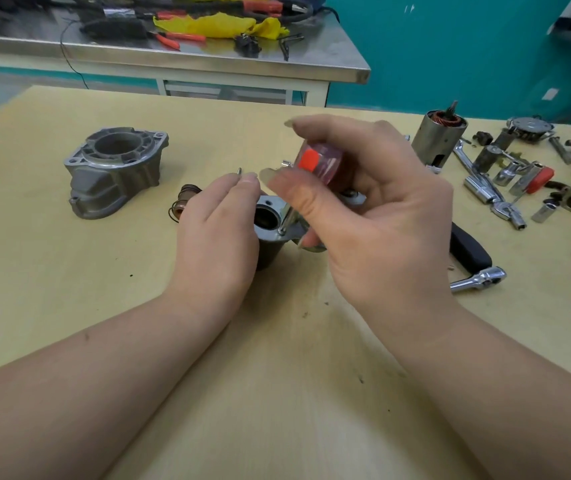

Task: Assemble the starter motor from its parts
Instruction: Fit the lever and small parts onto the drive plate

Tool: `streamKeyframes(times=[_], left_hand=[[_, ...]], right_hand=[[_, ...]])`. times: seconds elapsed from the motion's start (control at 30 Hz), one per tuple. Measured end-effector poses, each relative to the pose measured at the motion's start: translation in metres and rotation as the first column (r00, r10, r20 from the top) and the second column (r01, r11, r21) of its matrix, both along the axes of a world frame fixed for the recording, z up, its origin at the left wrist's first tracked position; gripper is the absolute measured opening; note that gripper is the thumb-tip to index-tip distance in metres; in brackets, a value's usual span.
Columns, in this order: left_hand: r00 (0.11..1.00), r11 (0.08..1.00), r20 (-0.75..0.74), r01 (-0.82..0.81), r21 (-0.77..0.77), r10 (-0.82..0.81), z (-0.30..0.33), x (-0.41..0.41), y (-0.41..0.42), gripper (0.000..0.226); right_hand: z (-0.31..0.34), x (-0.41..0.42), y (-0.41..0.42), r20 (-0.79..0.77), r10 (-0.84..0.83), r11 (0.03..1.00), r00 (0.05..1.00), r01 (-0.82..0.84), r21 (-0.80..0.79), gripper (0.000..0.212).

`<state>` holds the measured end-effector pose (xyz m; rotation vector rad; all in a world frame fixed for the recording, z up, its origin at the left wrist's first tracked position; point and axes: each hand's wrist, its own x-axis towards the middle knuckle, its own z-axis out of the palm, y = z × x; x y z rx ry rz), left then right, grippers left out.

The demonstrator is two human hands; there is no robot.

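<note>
The dark solenoid body stands upright near the middle of the desk, its flanged top being screwed down by a screwdriver whose shaft meets a flange hole. The right hand is curled around the red-tinted handle from above; the left hand steadies the body, fingertips pinching a small screw. By my reckoning it's early days — the aluminium nose housing sits apart toward the left edge and the armature stands toward the far right corner among sockets — all unjoined.
</note>
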<state>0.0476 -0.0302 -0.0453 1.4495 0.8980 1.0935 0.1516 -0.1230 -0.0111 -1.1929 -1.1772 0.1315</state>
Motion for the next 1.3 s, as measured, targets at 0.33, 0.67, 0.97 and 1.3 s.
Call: streamKeyframes(times=[0.33,0.67,0.97,1.3], left_hand=[[1.0,1.0,0.009,-0.016,-0.026,0.016,0.0,0.0,0.001,0.04],[0.998,0.998,0.008,-0.055,-0.026,0.055,0.001,0.003,-0.005,0.043],[0.997,0.997,-0.027,-0.065,0.048,0.067,0.002,0.001,-0.004,0.039],[0.997,0.997,-0.01,-0.077,0.015,0.077,-0.002,0.003,-0.002,0.041]], right_hand=[[0.001,0.0,-0.001,-0.059,0.088,0.996,0.994,-0.088,0.0,0.028],[0.006,0.006,0.003,0.089,-0.02,0.997,0.996,0.027,-0.078,0.026],[0.01,0.012,-0.007,-0.013,0.202,0.972,0.979,-0.202,-0.117,0.031],[0.009,0.01,-0.003,0.013,0.117,0.985,0.993,-0.115,-0.127,0.032]])
